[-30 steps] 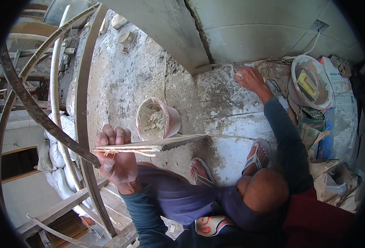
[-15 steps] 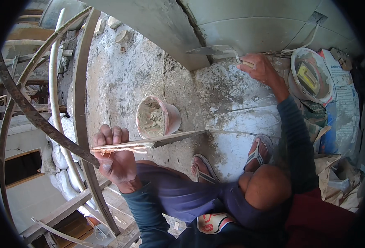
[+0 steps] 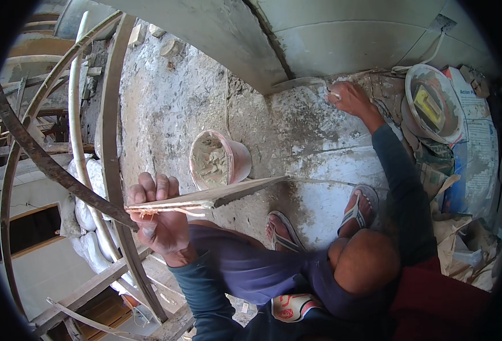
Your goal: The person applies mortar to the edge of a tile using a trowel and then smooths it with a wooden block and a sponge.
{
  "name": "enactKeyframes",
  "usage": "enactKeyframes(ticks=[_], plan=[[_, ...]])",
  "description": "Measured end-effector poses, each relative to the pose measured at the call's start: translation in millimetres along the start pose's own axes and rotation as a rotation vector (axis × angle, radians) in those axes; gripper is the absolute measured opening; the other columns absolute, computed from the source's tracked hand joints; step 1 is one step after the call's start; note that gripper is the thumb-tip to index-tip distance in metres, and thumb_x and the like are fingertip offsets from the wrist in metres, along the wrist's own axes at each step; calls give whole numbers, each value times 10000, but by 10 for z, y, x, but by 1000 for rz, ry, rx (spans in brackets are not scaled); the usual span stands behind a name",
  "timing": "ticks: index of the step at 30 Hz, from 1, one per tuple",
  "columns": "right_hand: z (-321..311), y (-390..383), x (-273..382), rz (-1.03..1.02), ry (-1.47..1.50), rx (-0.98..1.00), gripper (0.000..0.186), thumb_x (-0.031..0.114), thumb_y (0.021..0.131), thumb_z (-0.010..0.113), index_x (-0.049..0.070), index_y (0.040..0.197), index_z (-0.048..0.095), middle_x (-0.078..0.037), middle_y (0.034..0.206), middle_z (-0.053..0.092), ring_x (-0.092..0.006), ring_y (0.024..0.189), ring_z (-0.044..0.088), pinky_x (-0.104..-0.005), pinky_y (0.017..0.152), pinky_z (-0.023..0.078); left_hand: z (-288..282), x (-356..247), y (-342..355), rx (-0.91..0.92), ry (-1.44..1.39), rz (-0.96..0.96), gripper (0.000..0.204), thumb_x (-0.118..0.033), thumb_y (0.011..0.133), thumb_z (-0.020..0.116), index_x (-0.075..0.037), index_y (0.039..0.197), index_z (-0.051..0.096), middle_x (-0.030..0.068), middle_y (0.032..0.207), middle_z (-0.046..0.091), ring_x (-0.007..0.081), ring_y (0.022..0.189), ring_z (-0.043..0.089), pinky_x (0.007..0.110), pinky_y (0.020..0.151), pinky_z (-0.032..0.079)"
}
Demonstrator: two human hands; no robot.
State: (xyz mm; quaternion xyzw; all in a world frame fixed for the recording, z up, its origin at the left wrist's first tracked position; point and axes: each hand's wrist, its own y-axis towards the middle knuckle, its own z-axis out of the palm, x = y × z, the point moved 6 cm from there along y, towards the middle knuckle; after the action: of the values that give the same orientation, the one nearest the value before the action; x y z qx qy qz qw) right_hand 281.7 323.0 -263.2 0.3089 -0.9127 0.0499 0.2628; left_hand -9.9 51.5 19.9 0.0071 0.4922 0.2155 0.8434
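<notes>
Head view: left hand (image 3: 160,224) grips a flat board (image 3: 205,198) smeared with plaster, fingers (image 3: 148,190) curled over its near end. Its long axis runs level, pointing right, above the floor (image 3: 171,108) beside the pink bucket (image 3: 219,159). Right hand (image 3: 350,98) is closed on the handle of a trowel (image 3: 299,84), whose blade points left along the wall's (image 3: 342,40) bottom edge.
</notes>
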Motion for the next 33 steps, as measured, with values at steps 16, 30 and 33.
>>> enactKeyframes(ticks=[16, 30, 33], plan=[[-1122, -438, 767, -162, 408, -249, 327, 256, 891, 668, -51, 790, 621, -130, 696, 596, -217, 587, 592, -343, 576, 460, -29, -34, 7, -5, 17, 8, 334, -218, 783, 810, -129, 912, 515, -25, 874, 419, 139, 837, 439, 295, 764, 325], [1006, -1011, 659, 618, 2100, 512, 382, 466, 969, 474, 91, 945, 543, 18, 669, 512, -92, 490, 475, -233, 423, 407, -122, 31, 18, 31, 2, -31, 306, -229, 807, 782, -111, 987, 564, 14, 960, 478, 197, 920, 485, 353, 851, 356], [1080, -959, 684, 586, 2157, 531, 382, 475, 973, 456, 103, 947, 543, 30, 667, 507, -84, 490, 470, -229, 418, 397, -210, 125, 52, 67, -11, -51, 325, -220, 815, 770, -102, 1048, 577, 40, 1039, 512, 234, 1000, 510, 390, 930, 368]])
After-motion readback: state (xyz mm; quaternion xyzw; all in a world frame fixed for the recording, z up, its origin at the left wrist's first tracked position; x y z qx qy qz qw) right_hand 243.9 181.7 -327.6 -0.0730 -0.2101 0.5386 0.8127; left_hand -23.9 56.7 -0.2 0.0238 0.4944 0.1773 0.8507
